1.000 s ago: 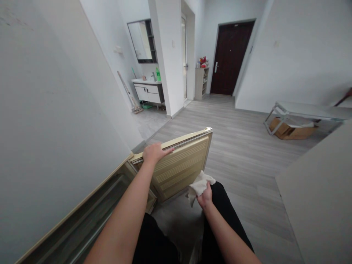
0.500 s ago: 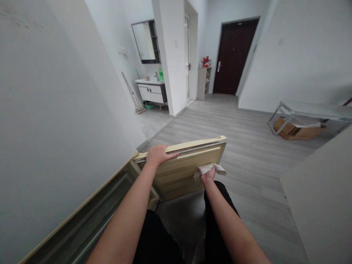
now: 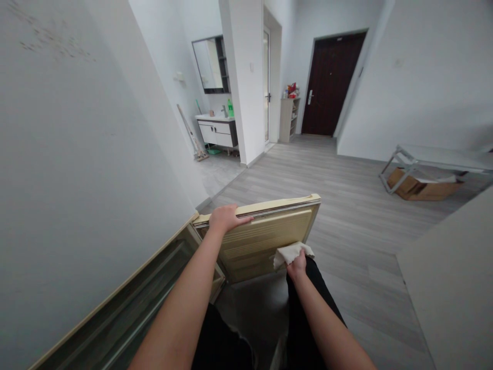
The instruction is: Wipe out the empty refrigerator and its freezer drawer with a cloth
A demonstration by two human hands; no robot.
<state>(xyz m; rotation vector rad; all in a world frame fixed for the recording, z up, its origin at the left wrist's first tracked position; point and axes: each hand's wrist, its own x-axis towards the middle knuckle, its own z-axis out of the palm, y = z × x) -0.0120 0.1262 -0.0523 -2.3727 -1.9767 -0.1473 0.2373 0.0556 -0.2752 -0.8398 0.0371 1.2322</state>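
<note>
A cream-yellow hinged door (image 3: 265, 231) with a ribbed inner panel stands swung out from a low cabinet-like body (image 3: 154, 293), whose inside looks dark. My left hand (image 3: 226, 218) is closed over the door's top edge near the hinge side, fingers lying along the inner side. In my right hand (image 3: 297, 263) is a whitish cloth (image 3: 288, 253), bunched in the fingers and held at the lower right of the inner panel. Whether the cloth presses on the panel I cannot tell.
A white wall (image 3: 115, 154) rises close on the left. Ahead are a washbasin cabinet (image 3: 217, 132), a small shelf unit (image 3: 288, 119) and a dark red door (image 3: 333, 85). At right, a folding table (image 3: 442, 154) stands over a cardboard box (image 3: 427, 190). A pale panel (image 3: 454, 272) borders the near right.
My right hand has moved slightly down with the cloth, which now spreads more to the left. My left hand keeps its place on the door. The view has shifted a little.
</note>
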